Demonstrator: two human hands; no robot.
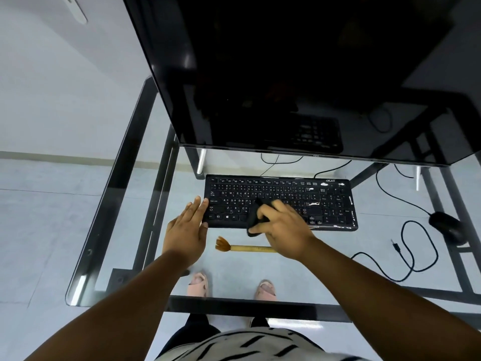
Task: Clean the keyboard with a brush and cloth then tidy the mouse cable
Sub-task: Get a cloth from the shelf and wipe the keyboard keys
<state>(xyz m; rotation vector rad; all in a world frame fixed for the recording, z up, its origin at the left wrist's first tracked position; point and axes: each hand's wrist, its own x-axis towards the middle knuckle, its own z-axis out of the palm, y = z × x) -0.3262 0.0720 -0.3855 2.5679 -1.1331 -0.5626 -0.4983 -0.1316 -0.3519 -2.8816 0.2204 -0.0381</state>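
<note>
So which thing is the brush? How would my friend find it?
Find the big black keyboard on the glass desk, below the monitor. Just in front of its near edge, between the two hands, lies the brush flat on the glass. It is the only tan thing there: a pale stick with a tuft of orange-brown bristles pointing left, while the cloth and mouse are black.

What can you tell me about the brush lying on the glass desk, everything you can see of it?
The brush has a pale yellowish handle that looks like wood or bamboo and a splayed tuft of orange-brown bristles. It lies flat on the glass desk, just in front of the black keyboard, bristles pointing to the person's left. Nothing grips it: the right hand, which holds a dark cloth, hangs over the handle's far end and hides it.
</note>
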